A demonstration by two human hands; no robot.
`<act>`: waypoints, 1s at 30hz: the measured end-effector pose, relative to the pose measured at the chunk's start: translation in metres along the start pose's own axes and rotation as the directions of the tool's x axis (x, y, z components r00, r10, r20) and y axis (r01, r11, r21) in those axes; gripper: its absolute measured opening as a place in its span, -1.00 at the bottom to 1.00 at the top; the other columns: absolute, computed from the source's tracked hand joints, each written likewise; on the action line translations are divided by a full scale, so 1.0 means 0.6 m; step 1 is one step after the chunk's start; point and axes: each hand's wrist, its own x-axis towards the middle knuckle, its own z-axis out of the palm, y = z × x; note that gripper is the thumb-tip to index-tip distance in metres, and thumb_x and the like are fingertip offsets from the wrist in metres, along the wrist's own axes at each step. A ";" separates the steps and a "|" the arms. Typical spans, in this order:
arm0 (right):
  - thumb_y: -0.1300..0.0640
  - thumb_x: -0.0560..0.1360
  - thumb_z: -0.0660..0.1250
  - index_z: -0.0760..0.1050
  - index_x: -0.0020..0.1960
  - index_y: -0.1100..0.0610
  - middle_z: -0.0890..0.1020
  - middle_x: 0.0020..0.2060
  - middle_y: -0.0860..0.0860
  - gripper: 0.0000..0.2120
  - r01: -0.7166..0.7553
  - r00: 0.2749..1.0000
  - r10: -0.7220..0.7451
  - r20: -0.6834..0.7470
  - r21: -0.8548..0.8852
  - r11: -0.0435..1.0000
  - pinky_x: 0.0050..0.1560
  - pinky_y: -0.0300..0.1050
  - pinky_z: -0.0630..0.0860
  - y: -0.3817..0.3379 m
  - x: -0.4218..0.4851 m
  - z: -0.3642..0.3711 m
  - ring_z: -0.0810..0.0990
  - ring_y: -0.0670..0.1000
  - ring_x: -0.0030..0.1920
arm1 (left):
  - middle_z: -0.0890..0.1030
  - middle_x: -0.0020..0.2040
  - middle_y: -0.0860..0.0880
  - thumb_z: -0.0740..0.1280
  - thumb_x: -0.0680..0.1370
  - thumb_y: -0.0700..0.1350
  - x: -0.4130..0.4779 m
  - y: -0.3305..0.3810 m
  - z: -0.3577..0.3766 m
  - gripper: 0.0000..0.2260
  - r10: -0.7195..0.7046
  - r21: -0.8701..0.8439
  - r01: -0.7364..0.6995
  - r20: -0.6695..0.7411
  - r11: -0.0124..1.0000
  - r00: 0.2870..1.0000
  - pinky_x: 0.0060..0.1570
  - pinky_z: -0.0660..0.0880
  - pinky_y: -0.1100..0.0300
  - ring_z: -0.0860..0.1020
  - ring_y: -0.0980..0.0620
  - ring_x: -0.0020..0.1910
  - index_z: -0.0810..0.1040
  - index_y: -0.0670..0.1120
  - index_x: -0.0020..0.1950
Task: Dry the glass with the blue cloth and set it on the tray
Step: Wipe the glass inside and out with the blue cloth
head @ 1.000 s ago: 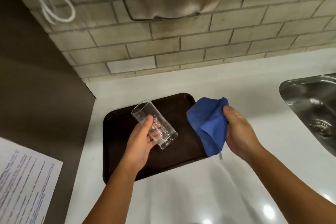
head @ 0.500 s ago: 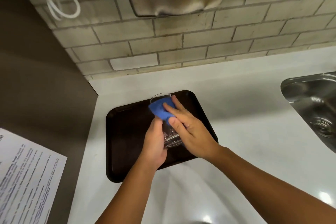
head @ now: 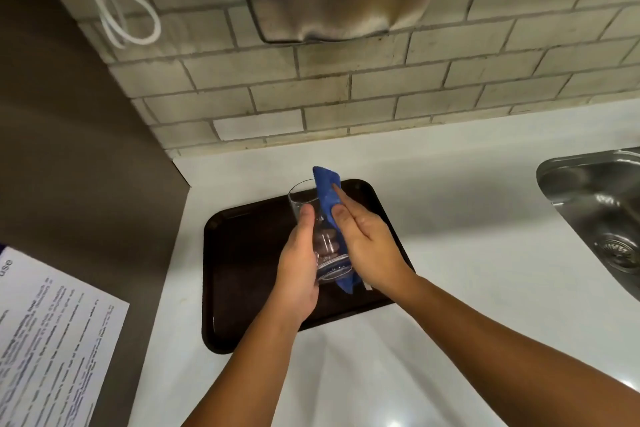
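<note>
White desk (head: 450,204) under tiled wall, dark tray (head: 242,253) on it. Item: clear glass (head: 323,246), held tilted above the tray, left hand (head: 299,274) fingers wrapped round its lower body. Right hand (head: 367,243) presses blue cloth (head: 329,198) flat against the side. Likely rigid, fragile, slippery wet; grip mid-body, not rim.

Sink (head: 595,215) cut by right edge

Two hands: left hand (head: 299,274), right hand (head: 369,243). One glass (head: 320,236) between their fingers (head: 337,194). One blue cloth (head: 329,198) under the right fingers. One dark tray (head: 242,270) beneath. One sink (head: 595,211), one printed sheet (head: 52,340), one white cable (head: 114,3).
</note>
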 end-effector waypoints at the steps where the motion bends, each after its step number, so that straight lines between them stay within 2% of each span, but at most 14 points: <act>1: 0.13 0.81 0.19 0.38 0.66 0.02 0.61 0.50 0.06 -0.58 0.023 1.000 -0.023 0.013 -0.025 0.999 0.47 -0.11 0.54 -0.001 -0.003 0.003 0.62 -0.08 0.44 | 0.80 0.26 -0.19 0.40 0.49 0.39 0.001 0.001 -0.002 -0.33 0.006 -0.010 -0.006 0.002 1.000 1.000 0.23 0.70 -0.17 0.80 -0.19 0.22 0.67 0.02 0.46; 4: 0.19 0.80 0.21 0.36 0.65 0.04 0.44 0.63 -0.06 -0.57 0.147 0.988 -0.140 0.063 -0.118 0.982 0.59 -0.33 0.28 0.009 -0.012 0.009 0.32 -0.25 0.63 | 0.79 0.30 -0.18 0.39 0.55 0.36 0.005 0.008 -0.011 -0.38 0.021 0.021 -0.021 0.004 1.000 1.000 0.32 0.65 -0.16 0.77 -0.16 0.28 0.66 0.03 0.49; 6: 0.19 0.80 0.19 0.37 0.65 0.06 0.54 0.53 -0.11 -0.58 0.097 0.995 -0.095 0.028 -0.055 0.994 0.49 -0.35 0.42 0.013 -0.005 0.004 0.47 -0.35 0.49 | 0.79 0.30 -0.18 0.37 0.61 0.34 0.009 0.006 -0.015 -0.43 0.022 0.057 -0.023 0.015 0.998 1.000 0.37 0.63 -0.22 0.77 -0.19 0.29 0.63 0.02 0.50; 9: 0.12 0.81 0.18 0.44 0.61 -0.07 0.70 0.31 -0.16 -0.61 0.007 1.000 -0.007 -0.026 0.007 1.000 0.20 -0.35 0.57 0.012 0.000 0.002 0.69 -0.27 0.25 | 0.82 0.24 -0.14 0.34 0.66 0.32 0.010 0.003 -0.014 -0.49 0.033 0.114 -0.031 -0.008 0.993 0.999 0.33 0.66 -0.27 0.79 -0.17 0.22 0.63 0.03 0.46; 12: 0.20 0.80 0.20 0.39 0.61 -0.13 0.52 0.53 -0.19 -0.56 0.157 0.987 -0.159 -0.004 -0.110 0.981 0.42 -0.45 0.41 0.010 -0.021 0.013 0.43 -0.43 0.48 | 0.83 0.20 -0.06 0.36 0.63 0.33 0.008 0.010 -0.009 -0.51 0.079 0.150 -0.075 -0.018 0.986 0.997 0.27 0.69 -0.10 0.80 -0.05 0.19 0.65 0.06 0.42; 13: 0.23 0.80 0.20 0.39 0.63 -0.07 0.49 0.57 -0.15 -0.56 0.184 0.983 -0.186 0.001 -0.120 0.975 0.48 -0.43 0.36 0.017 -0.023 0.014 0.38 -0.40 0.53 | 0.83 0.20 -0.03 0.37 0.61 0.34 0.008 0.013 -0.007 -0.50 0.097 0.162 -0.093 -0.014 0.982 0.995 0.22 0.69 -0.01 0.80 -0.01 0.19 0.65 0.07 0.41; 15: 0.21 0.81 0.18 0.40 0.64 -0.02 0.55 0.54 -0.11 -0.58 0.123 0.991 -0.125 -0.038 -0.056 0.991 0.51 -0.28 0.42 0.025 -0.019 0.007 0.48 -0.27 0.52 | 0.84 0.17 0.00 0.40 0.52 0.37 0.007 0.017 -0.004 -0.44 0.135 0.187 -0.130 -0.015 0.974 0.991 0.07 0.70 0.16 0.81 0.02 0.16 0.65 0.07 0.39; 17: 0.14 0.82 0.15 0.48 0.57 -0.08 0.71 0.34 -0.07 -0.62 0.023 0.996 -0.021 -0.083 0.030 0.999 0.38 -0.09 0.60 0.022 -0.014 0.004 0.69 -0.15 0.32 | 0.84 0.15 0.00 0.41 0.49 0.38 0.005 0.018 -0.001 -0.44 0.168 0.221 -0.161 -0.011 0.962 0.986 0.02 0.71 0.19 0.81 0.02 0.13 0.65 0.07 0.35; 18: 0.11 0.81 0.15 0.50 0.54 -0.13 0.75 0.26 -0.09 -0.64 0.012 0.996 -0.009 -0.088 0.039 0.999 0.28 -0.08 0.64 0.019 -0.014 0.005 0.73 -0.14 0.24 | 0.84 0.13 0.00 0.41 0.50 0.37 0.004 0.019 0.000 -0.46 0.177 0.227 -0.172 -0.004 0.959 0.984 0.00 0.71 0.18 0.82 0.02 0.11 0.66 0.07 0.34; 19: 0.09 0.81 0.15 0.47 0.55 -0.16 0.73 0.29 -0.15 -0.63 0.028 0.995 -0.027 -0.091 0.009 1.000 0.27 -0.14 0.64 0.011 -0.020 0.008 0.71 -0.18 0.26 | 0.84 0.11 0.02 0.40 0.50 0.37 0.002 0.020 0.001 -0.47 0.188 0.228 -0.182 -0.003 0.957 0.982 -0.03 0.71 0.21 0.82 0.04 0.09 0.66 0.07 0.33; 22: 0.14 0.82 0.15 0.30 0.68 -0.10 0.46 0.58 -0.25 -0.55 0.178 0.983 -0.182 -0.030 -0.101 0.979 0.52 -0.31 0.41 0.006 -0.035 0.013 0.43 -0.29 0.56 | 0.83 0.08 0.06 0.36 0.53 0.32 -0.002 0.029 0.005 -0.51 0.256 0.261 -0.244 -0.010 0.934 0.967 -0.09 0.65 0.38 0.80 0.15 0.06 0.65 0.04 0.32; 26: 0.17 0.82 0.12 0.43 0.63 0.03 0.66 0.42 -0.07 -0.60 0.026 0.995 -0.020 -0.098 0.056 0.998 0.51 -0.04 0.51 0.009 -0.030 0.005 0.62 -0.18 0.41 | 0.82 0.08 -0.04 0.40 0.62 0.23 -0.009 0.032 0.016 -0.63 0.349 0.297 -0.313 -0.075 0.902 0.934 -0.04 0.67 0.32 0.80 0.09 0.06 0.66 0.00 0.27; 28: 0.11 0.82 0.13 0.39 0.65 -0.01 0.61 0.49 -0.11 -0.59 0.081 0.993 -0.080 -0.089 0.002 0.997 0.55 -0.13 0.46 0.005 -0.047 0.011 0.55 -0.18 0.49 | 0.83 0.04 0.07 0.38 0.69 0.20 -0.003 0.039 0.013 -0.77 0.317 0.262 -0.273 -0.145 0.926 0.937 -0.11 0.66 0.35 0.80 0.14 0.00 0.65 0.09 0.21; 30: 0.06 0.81 0.12 0.30 0.69 -0.09 0.39 0.66 -0.15 -0.56 0.227 0.973 -0.229 -0.001 -0.135 0.965 0.62 -0.26 0.29 0.009 -0.071 0.019 0.32 -0.20 0.65 | 0.84 0.02 0.03 0.31 0.74 0.18 0.004 0.050 0.010 -0.79 0.228 0.185 -0.190 -0.215 0.964 0.950 -0.12 0.66 0.30 0.79 0.12 -0.06 0.65 0.10 0.15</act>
